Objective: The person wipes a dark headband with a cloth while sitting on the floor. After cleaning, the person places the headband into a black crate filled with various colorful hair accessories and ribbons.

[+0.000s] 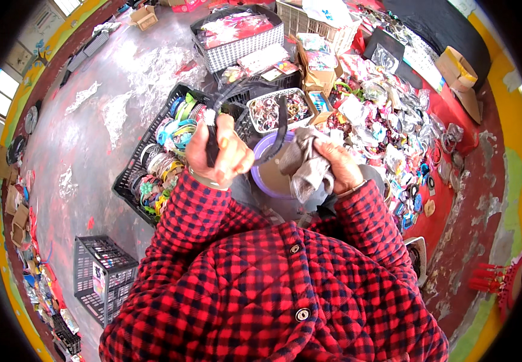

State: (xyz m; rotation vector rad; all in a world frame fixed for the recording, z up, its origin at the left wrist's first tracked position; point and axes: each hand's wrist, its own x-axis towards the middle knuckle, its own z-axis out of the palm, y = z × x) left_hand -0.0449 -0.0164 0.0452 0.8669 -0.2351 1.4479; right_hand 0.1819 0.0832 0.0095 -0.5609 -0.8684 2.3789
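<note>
My left hand (220,152) is closed round one end of a black curved band (283,120) that looks like a headband. The band arches away from my fist, and its other end hangs over a purple basin (257,176). Cloudy, brownish water shows in the basin. In my right hand (342,168) a crumpled grey-brown cloth (309,169) is gripped, held above the basin's right side. The cloth and the far part of the band appear close together; I cannot tell whether they touch.
A black crate (129,205) of colourful headbands stands at the left. Beyond the basin is a white basket (260,125) of small hair accessories. A large heap of accessories (388,133) spreads to the right. Another black crate (105,277) sits at the lower left.
</note>
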